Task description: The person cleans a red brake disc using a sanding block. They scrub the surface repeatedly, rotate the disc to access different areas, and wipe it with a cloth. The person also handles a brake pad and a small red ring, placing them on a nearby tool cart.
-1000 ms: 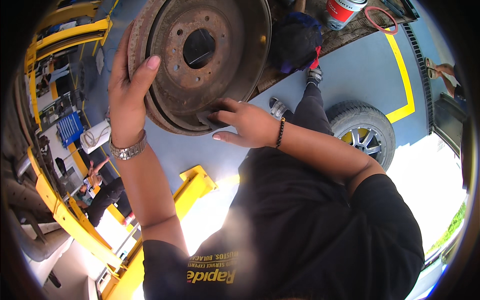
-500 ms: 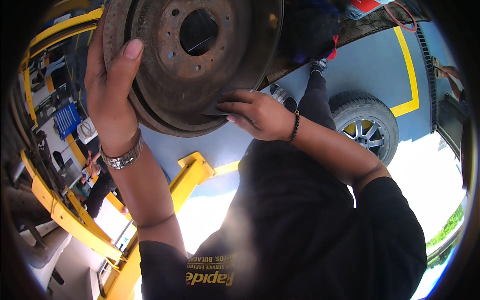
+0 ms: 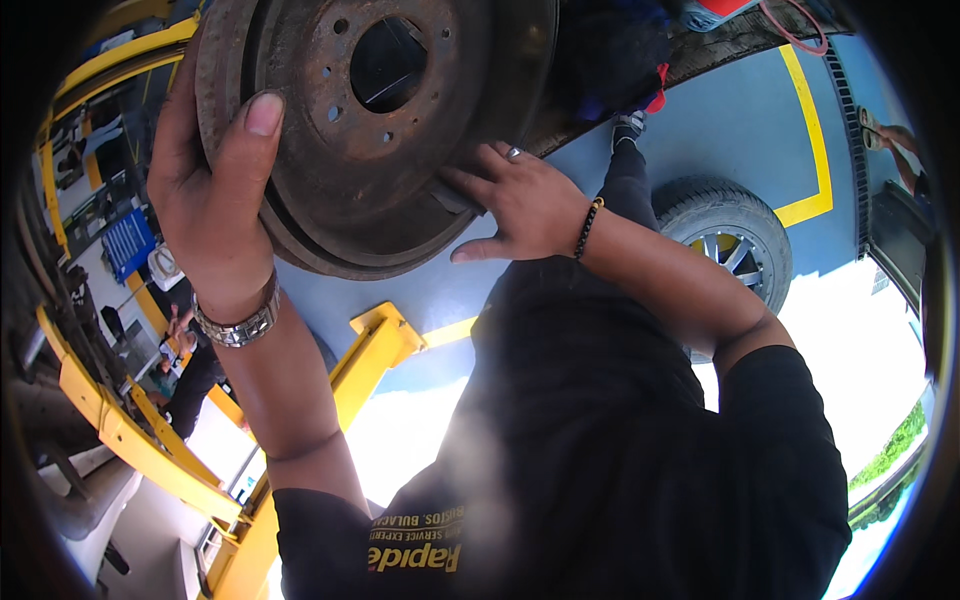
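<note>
Left hand [image 3: 212,215] and right hand [image 3: 530,205] were apart, both at the drum [image 3: 360,185], a rusty brown one whose top ran out of view. It was at the upper left, ahead of the person, its hollow side showing, with a big centre hole and smaller holes around that. The left hand was clamped on the rim at the drum's left side, thumb over the near edge. The right hand's fingers lay on a dark pad [image 3: 458,197] at the drum's lower right; its thumb stood away from the pad, and whether the fingers gripped it I could not tell. A watch [image 3: 240,322] circled the left wrist, a dark bracelet [image 3: 590,228] the right.

Right of the drum was the worktop [image 3: 712,52], bearing a dark cloth [image 3: 612,62], a can [image 3: 712,10] with a red label and a reddish loop [image 3: 798,28]. Whether the drum rested on the worktop was unclear. On the blue floor [image 3: 735,125], a wheel [image 3: 728,245] lay near a yellow line [image 3: 812,150]. A yellow beam [image 3: 380,340] stood beyond the left forearm.
</note>
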The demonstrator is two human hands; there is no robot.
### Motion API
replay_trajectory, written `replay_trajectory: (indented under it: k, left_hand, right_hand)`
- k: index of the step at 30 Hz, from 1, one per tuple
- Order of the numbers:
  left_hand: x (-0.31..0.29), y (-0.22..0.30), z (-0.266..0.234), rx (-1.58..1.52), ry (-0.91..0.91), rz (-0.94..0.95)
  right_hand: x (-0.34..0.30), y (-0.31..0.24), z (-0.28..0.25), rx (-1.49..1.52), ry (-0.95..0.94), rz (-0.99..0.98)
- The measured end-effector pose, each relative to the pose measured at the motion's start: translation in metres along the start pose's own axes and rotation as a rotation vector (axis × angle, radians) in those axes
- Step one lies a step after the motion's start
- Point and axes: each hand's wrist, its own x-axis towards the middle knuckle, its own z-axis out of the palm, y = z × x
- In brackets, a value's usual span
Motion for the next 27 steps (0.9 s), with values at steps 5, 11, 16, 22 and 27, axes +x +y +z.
replay_trajectory:
  k: [5,11,16,22,27]
  left_hand:
    - [0.000,-0.010,-0.004,-0.001,-0.083,0.143]
    - [0.007,-0.009,-0.007,0.051,-0.141,0.304]
    - [0.006,-0.004,-0.003,0.101,-0.172,0.394]
    - [0.001,0.008,0.001,0.227,-0.242,0.444]
    - [-0.005,0.017,0.007,0.263,-0.244,0.470]
  right_hand:
    - [0.002,-0.033,0.002,0.342,-0.047,-0.092]
    - [0.004,-0.028,-0.001,0.174,-0.045,-0.056]
    - [0.008,-0.046,0.000,0.445,-0.092,-0.034]
    - [0.014,-0.066,-0.008,0.506,-0.091,-0.048]
    - [0.001,-0.010,-0.018,0.323,-0.127,-0.019]
